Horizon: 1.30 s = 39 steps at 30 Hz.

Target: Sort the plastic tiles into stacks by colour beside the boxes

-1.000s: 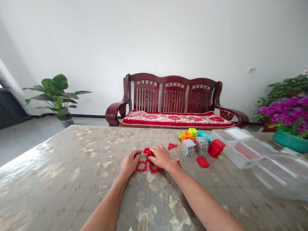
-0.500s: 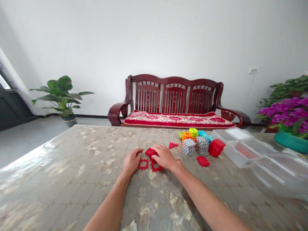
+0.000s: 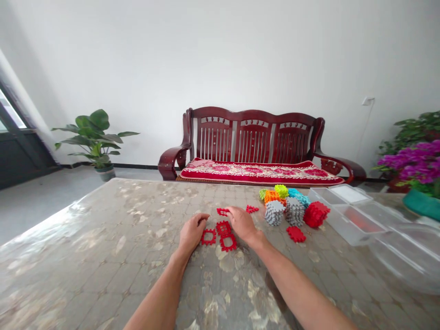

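Three red square interlocking tiles (image 3: 223, 233) lie flat on the table between my hands. My left hand (image 3: 193, 231) rests beside the leftmost tile with its fingers curled, touching its edge. My right hand (image 3: 242, 222) lies over the right side of the tiles, its fingertips at another red piece (image 3: 223, 211) just behind them. A small red triangle piece (image 3: 252, 209) sits farther right. Beyond it stand stacks of grey (image 3: 274, 212), red (image 3: 316, 214), orange, green and blue tiles.
The table (image 3: 103, 247) has a glossy patterned cover. Clear plastic boxes and lids (image 3: 357, 220) sit at the right, with a purple flowering plant (image 3: 417, 169) behind. A loose red tile (image 3: 296, 233) lies near the stacks. A wooden bench and a potted plant stand beyond.
My right hand has slid right and back, uncovering the middle red tile. One red piece now lies apart behind the group. The camera has shifted slightly left.
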Available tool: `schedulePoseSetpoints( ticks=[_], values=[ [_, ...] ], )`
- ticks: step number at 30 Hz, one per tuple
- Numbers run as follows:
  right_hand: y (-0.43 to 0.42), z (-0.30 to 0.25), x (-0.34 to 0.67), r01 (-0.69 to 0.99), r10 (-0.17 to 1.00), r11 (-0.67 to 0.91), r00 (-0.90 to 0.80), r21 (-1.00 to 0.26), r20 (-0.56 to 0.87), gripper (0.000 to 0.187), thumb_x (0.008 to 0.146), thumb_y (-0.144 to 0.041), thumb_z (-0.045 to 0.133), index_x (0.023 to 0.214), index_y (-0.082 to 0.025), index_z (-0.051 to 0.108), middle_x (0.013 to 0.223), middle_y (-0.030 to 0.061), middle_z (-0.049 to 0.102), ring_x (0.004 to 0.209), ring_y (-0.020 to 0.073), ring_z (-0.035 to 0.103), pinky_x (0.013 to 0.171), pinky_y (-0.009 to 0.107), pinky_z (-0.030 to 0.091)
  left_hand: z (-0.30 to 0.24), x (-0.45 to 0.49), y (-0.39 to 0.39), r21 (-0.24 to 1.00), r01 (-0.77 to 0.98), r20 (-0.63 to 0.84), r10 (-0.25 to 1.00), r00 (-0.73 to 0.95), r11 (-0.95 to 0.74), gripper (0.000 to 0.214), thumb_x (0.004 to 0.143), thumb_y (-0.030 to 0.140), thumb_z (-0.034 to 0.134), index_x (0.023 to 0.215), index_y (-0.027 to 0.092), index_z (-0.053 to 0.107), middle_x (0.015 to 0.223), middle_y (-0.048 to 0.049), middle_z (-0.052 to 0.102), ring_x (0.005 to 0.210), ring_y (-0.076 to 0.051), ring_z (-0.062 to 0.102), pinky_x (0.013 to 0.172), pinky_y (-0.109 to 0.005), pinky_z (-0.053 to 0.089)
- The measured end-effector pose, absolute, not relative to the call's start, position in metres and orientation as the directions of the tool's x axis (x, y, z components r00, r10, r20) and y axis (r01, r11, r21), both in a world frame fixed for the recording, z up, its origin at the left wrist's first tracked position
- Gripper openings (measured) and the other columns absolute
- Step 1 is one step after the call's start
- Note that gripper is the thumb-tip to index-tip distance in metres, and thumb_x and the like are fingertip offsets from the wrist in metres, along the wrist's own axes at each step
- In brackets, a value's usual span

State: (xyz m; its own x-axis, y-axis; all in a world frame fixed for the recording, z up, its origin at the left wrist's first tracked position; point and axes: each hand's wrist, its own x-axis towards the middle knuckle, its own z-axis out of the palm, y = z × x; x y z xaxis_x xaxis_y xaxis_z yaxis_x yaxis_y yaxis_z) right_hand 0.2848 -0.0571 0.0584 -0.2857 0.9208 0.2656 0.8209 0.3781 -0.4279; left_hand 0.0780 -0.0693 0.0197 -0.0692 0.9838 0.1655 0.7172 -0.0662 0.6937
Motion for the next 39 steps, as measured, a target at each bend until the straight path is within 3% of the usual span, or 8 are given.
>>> schedulePoseSetpoints(
  ticks=[6, 11, 14, 21, 29, 33, 36, 39],
  values=[
    [-0.070, 0.057, 0.337, 0.700, 0.926, 0.279, -0.014, -0.658, 0.378, 0.040, 0.093, -0.024, 0.042, 0.127, -0.023, 0.063, 0.122, 0.0065, 0.071, 0.111, 0.0202, 0.065, 0.096, 0.033, 0.049, 0.021, 0.078, -0.070, 0.672, 0.739, 0.152, 0.986, -0.074, -0.048, 0.033, 0.087, 0.026, 0.046, 0.108, 0.026, 0.072, 0.109, -0.0005, 0.077, 0.103, -0.019, 0.069, 0.090, -0.027, 0.049],
    [-0.102, 0.039, 0.403, 0.629, 0.921, 0.224, 0.113, -0.744, 0.373, 0.043, 0.090, -0.035, 0.041, 0.120, -0.020, 0.068, 0.112, 0.0080, 0.074, 0.098, 0.0231, 0.069, 0.090, 0.039, 0.053, 0.019, 0.077, -0.067, 0.658, 0.752, 0.153, 0.986, -0.072, -0.047, 0.033, 0.087, 0.028, 0.046, 0.107, 0.028, 0.072, 0.109, 0.0008, 0.077, 0.103, -0.019, 0.069, 0.089, -0.027, 0.049],
    [-0.113, 0.033, 0.445, 0.633, 0.899, 0.170, 0.214, -0.755, 0.382, 0.046, 0.087, -0.039, 0.042, 0.117, -0.018, 0.070, 0.114, 0.0097, 0.073, 0.101, 0.0250, 0.068, 0.092, 0.041, 0.053, 0.016, 0.075, -0.066, 0.643, 0.764, 0.157, 0.985, -0.070, -0.048, 0.033, 0.087, 0.029, 0.046, 0.107, 0.029, 0.072, 0.110, 0.0014, 0.077, 0.103, -0.019, 0.069, 0.087, -0.027, 0.050],
    [-0.107, 0.024, 0.507, 0.706, 0.840, -0.027, 0.399, -0.707, 0.367, 0.045, 0.082, -0.033, 0.040, 0.104, -0.016, 0.076, 0.109, 0.0126, 0.075, 0.104, 0.0254, 0.067, 0.097, 0.041, 0.048, 0.014, 0.073, -0.064, 0.637, 0.767, 0.179, 0.983, -0.044, -0.082, 0.033, 0.085, 0.031, 0.045, 0.104, 0.029, 0.073, 0.108, 0.0017, 0.077, 0.100, -0.019, 0.070, 0.084, -0.025, 0.050],
    [-0.108, 0.018, 0.511, 0.841, 0.871, -0.128, 0.349, -0.526, 0.346, 0.042, 0.089, -0.026, 0.037, 0.104, -0.018, 0.075, 0.100, 0.0104, 0.072, 0.098, 0.0221, 0.065, 0.090, 0.034, 0.048, 0.013, 0.072, -0.063, 0.628, 0.775, 0.173, 0.984, -0.046, -0.074, 0.034, 0.085, 0.032, 0.045, 0.104, 0.029, 0.073, 0.107, 0.0016, 0.077, 0.100, -0.019, 0.070, 0.084, -0.026, 0.050],
    [-0.118, 0.029, 0.501, 0.870, 0.874, -0.204, 0.368, -0.449, 0.316, 0.045, 0.094, -0.040, 0.039, 0.117, -0.017, 0.069, 0.112, 0.0130, 0.066, 0.105, 0.0238, 0.062, 0.092, 0.034, 0.046, 0.012, 0.072, -0.063, 0.636, 0.768, 0.170, 0.984, -0.048, -0.072, 0.035, 0.085, 0.032, 0.044, 0.107, 0.027, 0.072, 0.110, -0.0004, 0.076, 0.102, -0.020, 0.069, 0.089, -0.028, 0.050],
    [-0.125, 0.037, 0.489, 0.891, 0.897, -0.269, 0.370, -0.366, 0.243, 0.057, 0.089, -0.053, 0.049, 0.133, -0.017, 0.058, 0.123, 0.0146, 0.060, 0.112, 0.0276, 0.060, 0.090, 0.037, 0.046, 0.012, 0.073, -0.063, 0.646, 0.757, 0.202, 0.978, -0.045, -0.099, 0.035, 0.085, 0.031, 0.045, 0.107, 0.025, 0.071, 0.109, -0.0014, 0.076, 0.102, -0.020, 0.069, 0.089, -0.029, 0.050],
    [-0.129, 0.041, 0.480, 0.921, 0.926, -0.278, 0.333, -0.274, 0.179, 0.061, 0.086, -0.049, 0.056, 0.139, -0.017, 0.051, 0.124, 0.0153, 0.060, 0.115, 0.0301, 0.058, 0.090, 0.038, 0.045, 0.012, 0.073, -0.065, 0.651, 0.750, 0.221, 0.974, -0.046, -0.112, 0.034, 0.085, 0.030, 0.045, 0.106, 0.025, 0.072, 0.108, -0.0017, 0.077, 0.100, -0.019, 0.070, 0.087, -0.028, 0.051]
  ],
)
